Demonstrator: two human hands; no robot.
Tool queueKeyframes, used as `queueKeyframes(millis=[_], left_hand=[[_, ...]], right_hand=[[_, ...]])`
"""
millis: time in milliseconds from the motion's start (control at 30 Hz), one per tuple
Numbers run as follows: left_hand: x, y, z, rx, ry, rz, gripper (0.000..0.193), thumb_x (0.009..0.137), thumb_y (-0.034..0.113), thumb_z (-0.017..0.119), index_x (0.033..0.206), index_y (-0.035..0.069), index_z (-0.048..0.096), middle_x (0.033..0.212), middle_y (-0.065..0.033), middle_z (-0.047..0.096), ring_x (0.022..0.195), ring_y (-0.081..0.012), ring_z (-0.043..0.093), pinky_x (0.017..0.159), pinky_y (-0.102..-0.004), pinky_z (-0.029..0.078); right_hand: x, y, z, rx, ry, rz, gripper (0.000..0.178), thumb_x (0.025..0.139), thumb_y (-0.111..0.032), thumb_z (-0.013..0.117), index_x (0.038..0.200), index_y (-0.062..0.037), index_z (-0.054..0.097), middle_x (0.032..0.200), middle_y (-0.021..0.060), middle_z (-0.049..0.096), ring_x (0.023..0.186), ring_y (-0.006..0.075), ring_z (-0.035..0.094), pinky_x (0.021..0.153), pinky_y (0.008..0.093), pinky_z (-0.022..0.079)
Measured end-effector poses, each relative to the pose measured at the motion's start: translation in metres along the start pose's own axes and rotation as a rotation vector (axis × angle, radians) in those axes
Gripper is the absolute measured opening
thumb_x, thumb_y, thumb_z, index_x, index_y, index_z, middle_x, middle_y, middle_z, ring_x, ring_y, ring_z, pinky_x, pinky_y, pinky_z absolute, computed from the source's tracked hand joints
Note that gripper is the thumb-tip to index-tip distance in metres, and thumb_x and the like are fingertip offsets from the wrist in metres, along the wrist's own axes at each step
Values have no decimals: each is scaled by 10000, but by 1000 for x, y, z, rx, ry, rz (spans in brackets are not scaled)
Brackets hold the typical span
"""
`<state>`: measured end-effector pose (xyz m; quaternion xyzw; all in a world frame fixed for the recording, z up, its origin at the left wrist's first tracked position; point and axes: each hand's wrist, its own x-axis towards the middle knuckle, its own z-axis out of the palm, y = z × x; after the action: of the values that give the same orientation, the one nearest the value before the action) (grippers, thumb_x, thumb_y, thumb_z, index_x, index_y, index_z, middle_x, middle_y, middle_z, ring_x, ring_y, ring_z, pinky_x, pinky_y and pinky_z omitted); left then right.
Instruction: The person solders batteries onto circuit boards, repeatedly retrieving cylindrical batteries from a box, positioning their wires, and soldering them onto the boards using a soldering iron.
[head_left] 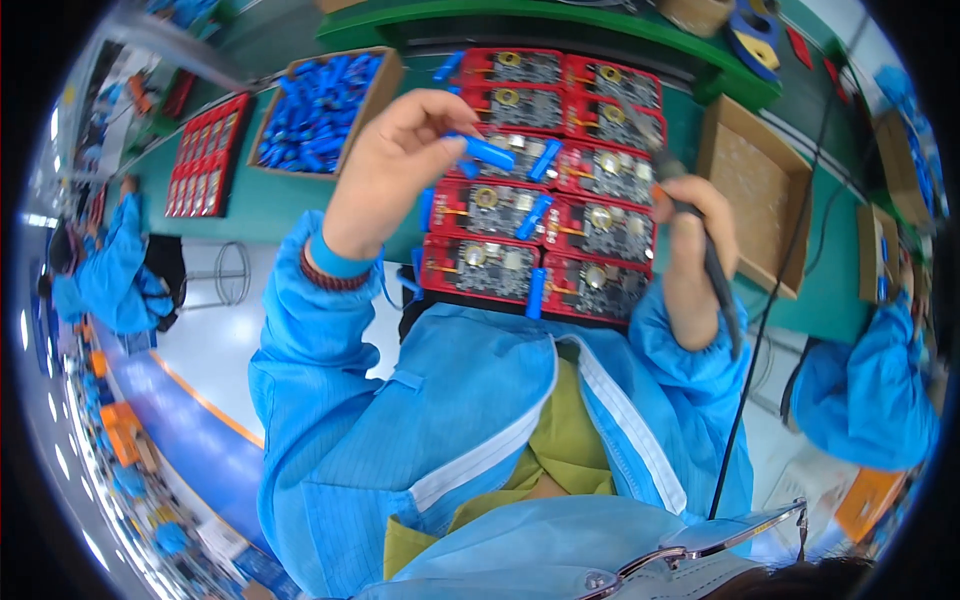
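Observation:
Between the thumb and fingers of my left hand [400, 150] is a blue cylindrical battery [490, 152], held over the left column of red trays. My right hand [697, 225] grips a soldering iron [717, 265] with a dark handle; its front end points up and left over the right column, blurred. The red trays [550, 250] stand in two columns before me, each carrying a dark circuit board [598, 230] with a round part on it. Other blue batteries [536, 292] lie between the columns and along the left edge.
A cardboard box [390, 85] full of blue batteries stands at the back left, beside another red tray stack [207, 155]. An open cardboard box [755, 190] is on the right. A black cable [790, 230] hangs at the right. People in blue work [115, 265] at both sides.

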<state>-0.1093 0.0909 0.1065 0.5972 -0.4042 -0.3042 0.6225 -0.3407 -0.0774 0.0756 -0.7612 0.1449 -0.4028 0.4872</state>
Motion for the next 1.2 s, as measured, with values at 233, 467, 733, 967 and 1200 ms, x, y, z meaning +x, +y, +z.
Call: queueKeyframes(millis=[233, 467, 733, 967, 1200], left_hand=[[1, -3, 77, -60, -235, 23, 292, 814, -84, 543, 1096, -11, 533, 1011, -66, 500, 1012, -160, 550, 878, -277, 470], [4, -23, 95, 74, -183, 54, 226, 825, -42, 571, 1046, -15, 538, 980, -77, 509, 902, -157, 574, 795, -263, 483], [-3, -24, 110, -166, -172, -148, 48, 913, 65, 548, 939, 25, 557, 814, 5, 548, 734, -64, 513, 631, -211, 424], [-6, -20, 115, -145, -110, -160, 36, 900, 38, 556, 933, 25, 558, 797, 5, 554, 702, -46, 500, 607, -198, 413], [-5, -17, 110, 18, -140, -73, 44, 866, 12, 581, 909, 17, 571, 818, -1, 567, 745, -60, 537, 652, -209, 446]], right_hand=[[5, -4, 23, 127, -78, -21, 407, 754, -22, 687, 1132, -37, 537, 993, 109, 594, 911, 211, 592, 808, 318, 468], [2, 3, 17, 65, -37, -35, 308, 755, 37, 642, 1046, -44, 580, 906, 95, 600, 814, 205, 604, 733, 305, 484], [-2, 3, 14, 40, -9, -18, 306, 753, 45, 639, 1037, -54, 583, 873, 92, 593, 781, 202, 601, 688, 297, 486], [-6, 4, 14, 60, 31, -5, 308, 740, 44, 643, 1024, -60, 584, 878, 93, 599, 796, 205, 605, 694, 300, 485], [-7, 2, 10, 53, -18, -37, 304, 742, 28, 648, 1025, -63, 587, 893, 96, 610, 807, 211, 604, 722, 304, 487]])
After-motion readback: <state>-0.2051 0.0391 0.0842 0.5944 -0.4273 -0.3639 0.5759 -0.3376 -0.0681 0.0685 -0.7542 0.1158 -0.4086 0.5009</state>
